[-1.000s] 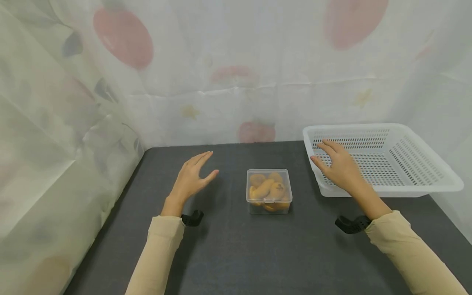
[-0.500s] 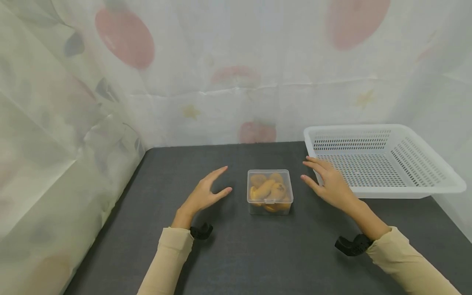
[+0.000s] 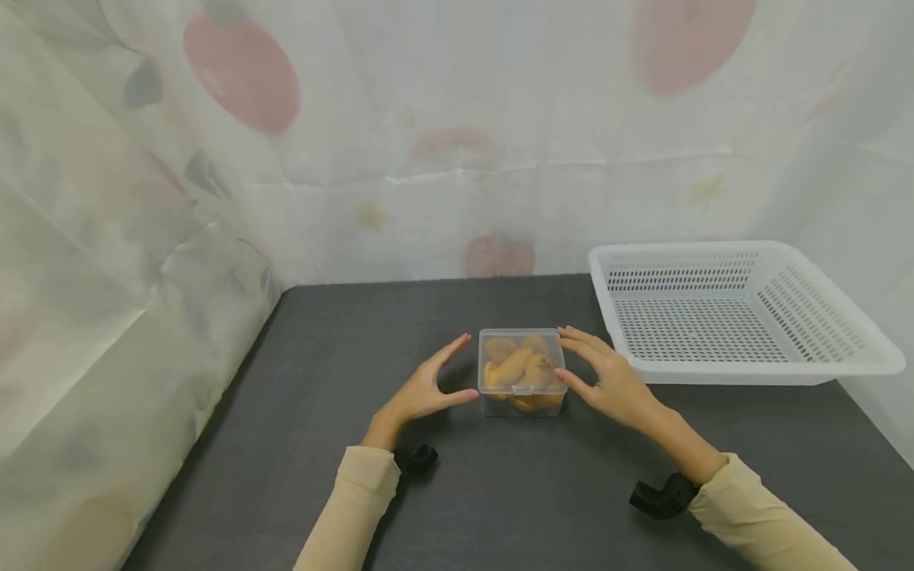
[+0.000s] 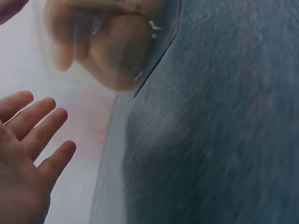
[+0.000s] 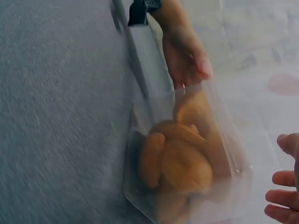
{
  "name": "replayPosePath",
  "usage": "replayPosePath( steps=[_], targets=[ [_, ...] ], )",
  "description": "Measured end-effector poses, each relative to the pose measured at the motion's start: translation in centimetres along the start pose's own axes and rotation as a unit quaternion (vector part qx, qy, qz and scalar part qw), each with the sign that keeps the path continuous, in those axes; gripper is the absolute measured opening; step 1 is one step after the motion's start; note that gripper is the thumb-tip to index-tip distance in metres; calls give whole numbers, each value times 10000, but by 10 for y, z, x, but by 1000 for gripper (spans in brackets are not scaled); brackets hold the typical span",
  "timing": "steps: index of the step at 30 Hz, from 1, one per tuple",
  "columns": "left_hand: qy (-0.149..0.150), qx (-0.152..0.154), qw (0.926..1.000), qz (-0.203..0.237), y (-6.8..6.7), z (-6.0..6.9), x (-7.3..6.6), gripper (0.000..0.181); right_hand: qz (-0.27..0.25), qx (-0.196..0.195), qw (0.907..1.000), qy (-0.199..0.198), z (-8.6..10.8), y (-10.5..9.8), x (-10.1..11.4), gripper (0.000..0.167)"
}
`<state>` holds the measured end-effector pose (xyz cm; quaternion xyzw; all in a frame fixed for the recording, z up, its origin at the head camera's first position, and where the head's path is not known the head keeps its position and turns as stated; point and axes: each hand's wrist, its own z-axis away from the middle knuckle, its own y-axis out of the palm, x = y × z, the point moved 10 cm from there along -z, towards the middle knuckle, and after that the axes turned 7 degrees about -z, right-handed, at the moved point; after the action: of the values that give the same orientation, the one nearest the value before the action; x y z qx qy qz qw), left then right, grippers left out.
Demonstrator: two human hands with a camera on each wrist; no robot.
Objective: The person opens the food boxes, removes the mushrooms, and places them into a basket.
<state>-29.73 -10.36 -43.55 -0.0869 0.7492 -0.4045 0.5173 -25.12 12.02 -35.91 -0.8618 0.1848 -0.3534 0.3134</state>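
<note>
Both hands have moved inward since half a second ago, drawing in on a lidded clear box (image 3: pixel 523 361) that has stayed put on the dark worktop (image 3: pixel 457 507). From where I stand, the box lies squarely between the two sets of fingers, lid on, with rounded yellow-brown pieces visible inside. The fingers of the left hand (image 3: pixel 421 395) are spread and fairly straight, thumb apart, the thumb tip right by the near corner on that side. The fingers of the right hand (image 3: pixel 620 388) are likewise extended and parted, their tips at the opposite edge of the lid. Whether any fingertip actually touches the plastic, I cannot tell. Behind the fingers, each wrist carries a black device, below a rolled beige sleeve (image 3: pixel 771 511). Outward and beyond the right fingers sits a white perforated basket (image 3: pixel 750 369), just beside that hand. Farther off, past both sets of fingers, hangs a pale sheet (image 3: pixel 457 103) printed with red fruit shapes.
</note>
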Motion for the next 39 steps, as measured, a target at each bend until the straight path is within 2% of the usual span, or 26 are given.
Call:
replayPosePath(
  steps=[10, 15, 18, 24, 29, 39],
  targets=[
    [38, 289, 9992, 290, 24, -16, 2, 116, -948, -126, 9925, -755, 5, 27, 8, 65],
    [-37, 340, 9987, 369, 31, -22, 4, 123, -1009, -219, 9886, -1098, 5, 37, 12, 67],
    [-16, 307, 9985, 457, 32, -25, 4, 125, -875, -259, 9881, -1238, 4, 42, 14, 67],
    [29, 258, 9977, 625, 32, -26, 3, 123, -559, -256, 9901, -1265, 1, 47, 15, 70],
    [45, 195, 9966, 799, 30, -27, 6, 121, -526, -280, 9908, -1213, -4, 49, 14, 71],
    [-191, 55, 9968, 773, 19, -29, 17, 115, -444, -403, 9917, -1134, -19, 57, 12, 66]
  ],
)
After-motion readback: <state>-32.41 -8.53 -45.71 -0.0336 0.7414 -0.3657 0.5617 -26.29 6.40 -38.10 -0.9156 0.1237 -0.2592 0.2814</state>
